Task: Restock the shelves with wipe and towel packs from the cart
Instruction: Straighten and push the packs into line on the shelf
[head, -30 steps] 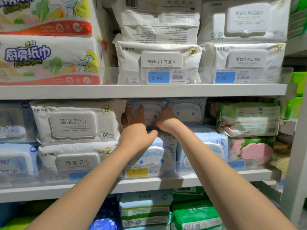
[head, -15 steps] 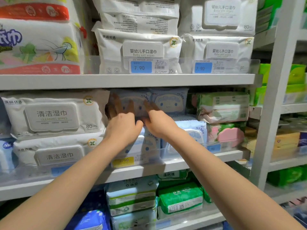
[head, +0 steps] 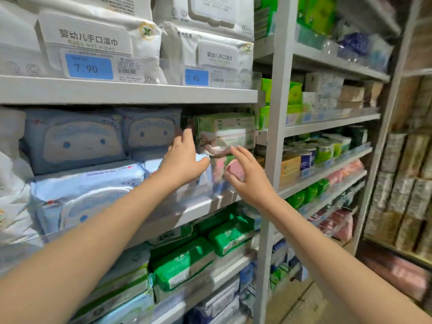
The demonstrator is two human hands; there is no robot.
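Light blue wipe packs with a cartoon face are stacked on the middle shelf. To their right stands a green and pink wipe pack above a pack with a pink lid. My left hand rests against the right end of the blue packs, fingers pointing up beside the green pack. My right hand hovers with fingers spread in front of the pink-lidded pack; nothing is gripped in it. White baby wipe packs fill the shelf above. The cart is out of view.
A grey upright post divides this bay from the one to the right, which holds green, yellow and pink packs and cans. Green wipe packs lie on the lower shelves. Blue price tags hang on the upper shelf edge.
The view has swung right and closer. Both hands left the blue cartoon packs and moved right, toward the green and pink packs at the bay's right end.
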